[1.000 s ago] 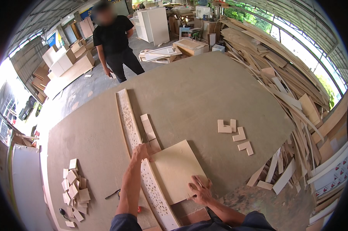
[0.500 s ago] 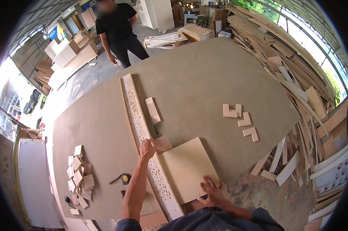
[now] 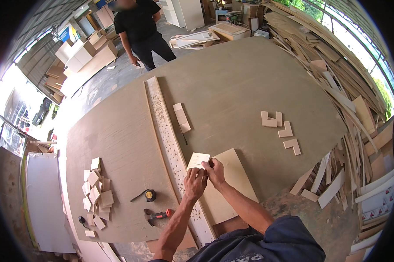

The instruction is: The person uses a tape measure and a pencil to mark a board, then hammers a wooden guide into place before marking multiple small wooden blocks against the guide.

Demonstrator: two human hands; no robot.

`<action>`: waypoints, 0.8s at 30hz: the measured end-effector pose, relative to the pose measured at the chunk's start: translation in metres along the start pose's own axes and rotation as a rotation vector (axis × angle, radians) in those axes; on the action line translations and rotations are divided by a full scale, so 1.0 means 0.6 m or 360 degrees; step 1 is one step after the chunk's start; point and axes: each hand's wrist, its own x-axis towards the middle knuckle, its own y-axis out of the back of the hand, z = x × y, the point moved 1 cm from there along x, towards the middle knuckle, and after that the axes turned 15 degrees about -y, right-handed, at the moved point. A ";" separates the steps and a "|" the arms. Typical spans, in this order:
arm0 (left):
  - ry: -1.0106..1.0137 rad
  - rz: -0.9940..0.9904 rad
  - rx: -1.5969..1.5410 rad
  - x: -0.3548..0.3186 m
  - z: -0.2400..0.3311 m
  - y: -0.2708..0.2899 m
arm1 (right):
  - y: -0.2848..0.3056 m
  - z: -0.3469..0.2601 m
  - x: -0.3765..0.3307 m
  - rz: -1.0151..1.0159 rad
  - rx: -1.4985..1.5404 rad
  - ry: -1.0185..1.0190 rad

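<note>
A small pale square wooden block (image 3: 199, 158) is held over the edge of a long channel by both my hands. My left hand (image 3: 195, 183) grips its near side with curled fingers. At the block's right edge, my right hand (image 3: 215, 172) pinches it between thumb and fingers. A thin dark line shows on the block by my fingertips; I cannot tell whether it is a mark or a slim object. Under my right forearm lies a square plywood board (image 3: 232, 187), against the long white channel (image 3: 164, 118) with many holes or spots along it.
Loose wooden blocks (image 3: 93, 192) are heaped at left. A tape measure (image 3: 150, 195) and a red-handled hammer (image 3: 157, 215) lie nearby. Further off are joined blocks (image 3: 181, 118) and L-shaped pieces (image 3: 285, 129). Another person (image 3: 140, 30) stands beyond the table (image 3: 232, 78); scrap boards (image 3: 319, 56) pile at right.
My right hand has left the plywood board and joined my left at the small block, now lifted and tilted. The view has shifted, bringing the hammer into sight.
</note>
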 end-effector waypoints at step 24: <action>0.0661 -0.0218 -0.0007 -0.050 -0.160 -0.006 | -0.069 0.047 0.141 0.0378 -0.1401 0.0830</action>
